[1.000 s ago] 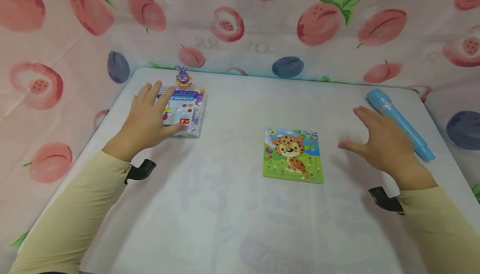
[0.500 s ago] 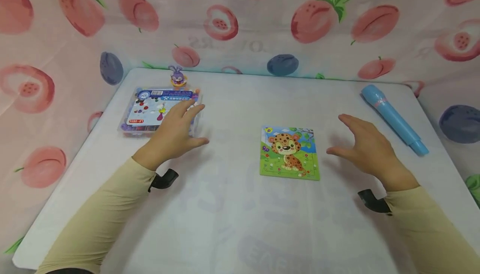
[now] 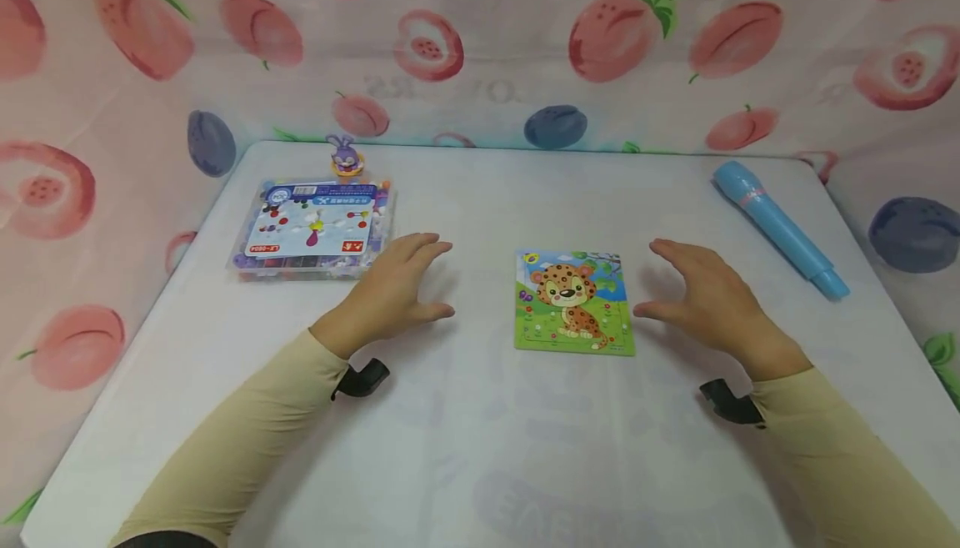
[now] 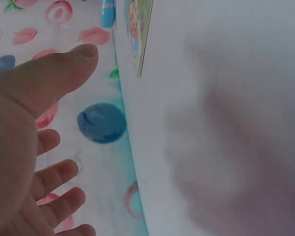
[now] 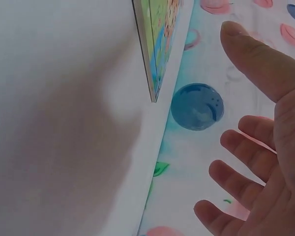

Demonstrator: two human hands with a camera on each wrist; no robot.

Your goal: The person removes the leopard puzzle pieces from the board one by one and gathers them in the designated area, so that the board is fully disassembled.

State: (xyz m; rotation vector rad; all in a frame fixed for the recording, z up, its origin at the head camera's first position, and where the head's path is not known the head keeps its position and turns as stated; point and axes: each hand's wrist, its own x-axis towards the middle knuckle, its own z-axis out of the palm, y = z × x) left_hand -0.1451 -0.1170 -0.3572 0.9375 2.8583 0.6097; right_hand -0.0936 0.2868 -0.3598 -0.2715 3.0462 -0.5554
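Note:
A square leopard picture puzzle [image 3: 573, 302] lies flat on the white table between the two hands. My left hand [image 3: 390, 294] hovers left of it, fingers spread and thumb apart, holding nothing; the lower right corner of a clear plastic case is close behind it. On the puzzle's other side, my right hand [image 3: 708, 302] is held above the table, nearer to the puzzle, with thumb and fingers parted and nothing in them. Each wrist view shows an empty palm, with the puzzle's edge [image 4: 140, 39] seen beyond the left thumb and the puzzle's corner [image 5: 157, 59] beside the right hand.
The clear case [image 3: 311, 227] with a printed card and colourful pieces lies at the back left. Behind it stands a small purple rabbit figure [image 3: 345, 156]. A blue toy microphone [image 3: 780, 229] lies at the back right. Fruit-print cloth [image 3: 502, 39] hangs behind the table.
My left hand has moved right, from over the clear case toward the puzzle, uncovering the case. The right hand has shifted slightly left, closer to the puzzle. The view has shifted a little.

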